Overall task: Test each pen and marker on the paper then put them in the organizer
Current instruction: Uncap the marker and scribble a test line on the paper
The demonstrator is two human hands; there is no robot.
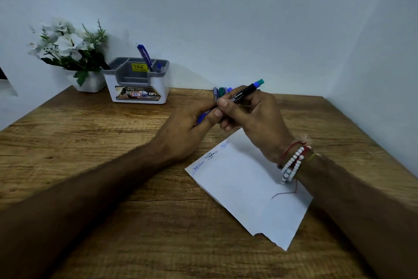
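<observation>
My right hand (251,120) grips a black marker (245,91) with a blue and teal end pointing up to the right. My left hand (190,129) meets it at the marker's near end and holds a blue piece, apparently its cap (202,118), between the fingers. Both hands hover above the far corner of the white paper (248,188), which carries three short scribbles along its left edge. Behind my hands lie several more pens (220,92) on the table. The grey and white organizer (138,84) stands at the back left with two blue pens (146,57) in it.
A white pot of white flowers (67,52) stands left of the organizer against the wall. The wooden table (113,165) meets walls at the back and right. Beaded bracelets and threads hang from my right wrist (293,163) over the paper.
</observation>
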